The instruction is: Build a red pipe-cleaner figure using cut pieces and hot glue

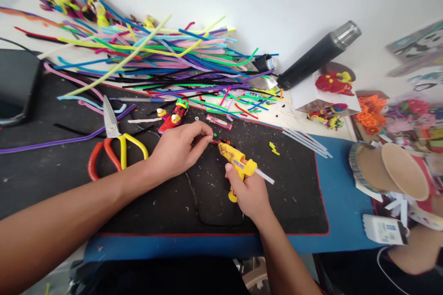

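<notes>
My right hand (251, 191) is wrapped around the handle of a yellow hot glue gun (231, 156), and a clear glue stick (265, 175) pokes out of its back end. Its nozzle points left, toward the fingertips of my left hand (183, 147). Those fingers are pinched on a small red and green piece (215, 140), mostly hidden and too small to make out fully. Just beyond my left hand lies a red pipe-cleaner figure (175, 115) with green and yellow parts. Scissors (111, 122) with red and yellow handles lie by my left forearm.
Many coloured pipe cleaners (148, 55) are heaped along the wall. A dark flask (318, 55) leans at the back right. Spare glue sticks (308, 143), a yellow scrap (274, 148) and a tape roll (367, 166) lie to the right. Another person's arm (415, 251) shows at the right edge.
</notes>
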Motion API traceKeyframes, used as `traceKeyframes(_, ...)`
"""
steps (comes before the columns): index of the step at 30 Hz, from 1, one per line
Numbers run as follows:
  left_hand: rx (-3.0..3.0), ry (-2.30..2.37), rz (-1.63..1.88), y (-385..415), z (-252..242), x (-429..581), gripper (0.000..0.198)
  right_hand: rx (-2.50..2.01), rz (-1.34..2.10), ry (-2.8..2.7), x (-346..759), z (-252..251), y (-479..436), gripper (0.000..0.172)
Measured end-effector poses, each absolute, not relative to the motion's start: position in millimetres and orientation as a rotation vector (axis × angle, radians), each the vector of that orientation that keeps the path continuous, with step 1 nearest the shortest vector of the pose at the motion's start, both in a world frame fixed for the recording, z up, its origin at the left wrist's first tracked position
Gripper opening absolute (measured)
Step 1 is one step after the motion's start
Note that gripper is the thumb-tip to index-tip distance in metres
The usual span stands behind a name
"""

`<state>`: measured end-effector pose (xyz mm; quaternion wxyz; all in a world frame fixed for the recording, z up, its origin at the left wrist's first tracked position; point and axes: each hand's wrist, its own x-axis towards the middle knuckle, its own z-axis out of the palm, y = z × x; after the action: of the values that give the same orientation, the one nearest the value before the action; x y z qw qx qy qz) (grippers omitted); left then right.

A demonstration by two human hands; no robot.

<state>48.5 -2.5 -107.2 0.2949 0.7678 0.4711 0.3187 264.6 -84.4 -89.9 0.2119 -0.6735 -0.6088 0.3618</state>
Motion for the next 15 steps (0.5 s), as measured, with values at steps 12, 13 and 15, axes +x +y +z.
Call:
traceKeyframes(12,2.069,1.192,0.791,-2,-94,48,0.018,-1.815,1.052,-1.662,267,-91,-85,0.04)
traceKeyframes(13,2.076,1.178,0.791,-2,-94,49,0.018,-1.813,1.038,-1.683,267,-90,-85,0.04)
traceKeyframes(15,2.094,1.139,0.779,0,-93,50,0.018,-1.814,1.005,-1.73,267,-89,-85,0.04)
